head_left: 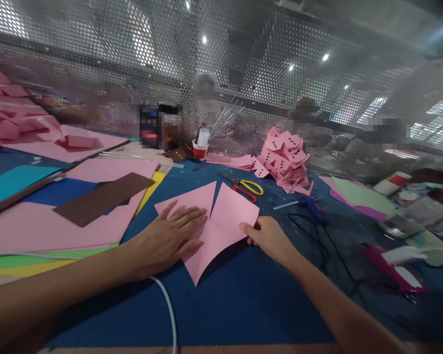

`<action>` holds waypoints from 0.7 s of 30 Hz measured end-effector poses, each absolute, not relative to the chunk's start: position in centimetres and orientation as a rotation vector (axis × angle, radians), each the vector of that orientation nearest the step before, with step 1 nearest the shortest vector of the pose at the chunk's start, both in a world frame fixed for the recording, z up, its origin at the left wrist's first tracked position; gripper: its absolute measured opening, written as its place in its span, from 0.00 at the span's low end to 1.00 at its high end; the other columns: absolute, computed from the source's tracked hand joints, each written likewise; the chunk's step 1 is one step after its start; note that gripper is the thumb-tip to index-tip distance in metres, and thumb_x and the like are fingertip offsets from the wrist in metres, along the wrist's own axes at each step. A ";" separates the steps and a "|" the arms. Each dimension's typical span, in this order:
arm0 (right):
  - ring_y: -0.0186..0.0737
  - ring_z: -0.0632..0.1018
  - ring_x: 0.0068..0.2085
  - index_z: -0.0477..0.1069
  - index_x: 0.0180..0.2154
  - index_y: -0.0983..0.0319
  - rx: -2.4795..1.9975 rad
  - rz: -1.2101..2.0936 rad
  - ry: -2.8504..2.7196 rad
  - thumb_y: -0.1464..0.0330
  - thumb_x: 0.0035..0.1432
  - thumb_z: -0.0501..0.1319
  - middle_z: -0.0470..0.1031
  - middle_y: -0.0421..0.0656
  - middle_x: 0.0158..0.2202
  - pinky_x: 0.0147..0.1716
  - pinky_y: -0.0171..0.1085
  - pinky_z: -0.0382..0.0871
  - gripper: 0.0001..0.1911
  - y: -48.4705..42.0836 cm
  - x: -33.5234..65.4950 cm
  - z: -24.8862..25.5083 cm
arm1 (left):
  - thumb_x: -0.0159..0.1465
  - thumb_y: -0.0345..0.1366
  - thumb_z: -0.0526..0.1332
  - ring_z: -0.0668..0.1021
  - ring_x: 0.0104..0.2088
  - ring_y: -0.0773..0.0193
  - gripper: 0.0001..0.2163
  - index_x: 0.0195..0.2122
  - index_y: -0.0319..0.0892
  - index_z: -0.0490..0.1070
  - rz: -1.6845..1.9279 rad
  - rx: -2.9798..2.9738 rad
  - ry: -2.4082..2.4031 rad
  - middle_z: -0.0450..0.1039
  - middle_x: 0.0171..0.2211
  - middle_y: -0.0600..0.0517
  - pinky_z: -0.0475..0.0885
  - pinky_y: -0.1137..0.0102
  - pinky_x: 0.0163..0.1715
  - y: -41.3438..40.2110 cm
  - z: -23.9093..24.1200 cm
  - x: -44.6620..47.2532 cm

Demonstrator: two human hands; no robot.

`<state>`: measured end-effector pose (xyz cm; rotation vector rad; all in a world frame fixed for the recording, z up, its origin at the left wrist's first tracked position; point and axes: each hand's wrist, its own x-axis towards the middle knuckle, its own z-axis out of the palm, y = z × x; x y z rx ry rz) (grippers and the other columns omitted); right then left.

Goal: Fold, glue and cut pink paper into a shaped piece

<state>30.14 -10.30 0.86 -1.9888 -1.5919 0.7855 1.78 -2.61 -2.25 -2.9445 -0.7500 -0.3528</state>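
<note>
A pink sheet of paper (227, 221) with a slit running down from its far edge lies on the blue table (251, 305). My left hand (179, 231) rests flat on its left half, fingers stretched out. Thumb and fingers of my right hand (266, 236) pinch the right edge, and that half curves up off the table. Just beyond the paper are scissors (243, 187) with one yellow and one red handle loop. To the right of them lies a blue glue gun (312, 209) with a clear glue stick in it.
Pink, brown, blue and yellow sheets (103, 199) are layered at the left. A pile of pink dotted paper pieces (284, 157) stands at the back, near a red and white cup (200, 149). A white cable (168, 300) crosses the front; a magenta object (395, 270) lies at right.
</note>
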 end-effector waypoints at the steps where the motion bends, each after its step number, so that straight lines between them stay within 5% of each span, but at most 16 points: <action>1: 0.37 0.77 0.26 0.74 0.25 0.63 -1.980 0.786 -1.592 0.59 0.64 0.59 0.81 0.46 0.26 0.27 0.34 0.64 0.19 -10.3 30.2 0.8 | 0.75 0.53 0.46 0.60 0.70 0.56 0.29 0.74 0.53 0.42 -0.352 -2.947 -0.752 0.54 0.72 0.52 0.36 0.54 0.71 -2.6 -2.3 1.8; 9: 0.38 0.78 0.27 0.75 0.28 0.62 -1.901 0.787 -1.562 0.50 0.64 0.59 0.80 0.45 0.26 0.27 0.34 0.64 0.24 -10.5 30.1 0.5 | 0.75 0.52 0.47 0.59 0.71 0.57 0.29 0.74 0.53 0.41 -0.331 -2.972 -0.782 0.51 0.73 0.53 0.34 0.55 0.71 -2.3 -2.1 1.8; 21: 0.37 0.76 0.26 0.73 0.22 0.61 -2.016 0.692 -1.625 0.56 0.64 0.59 0.80 0.43 0.25 0.28 0.35 0.61 0.22 -10.4 29.7 1.0 | 0.75 0.53 0.47 0.55 0.72 0.57 0.30 0.74 0.51 0.41 -0.286 -3.004 -0.741 0.52 0.73 0.52 0.33 0.55 0.71 -2.9 -1.6 1.7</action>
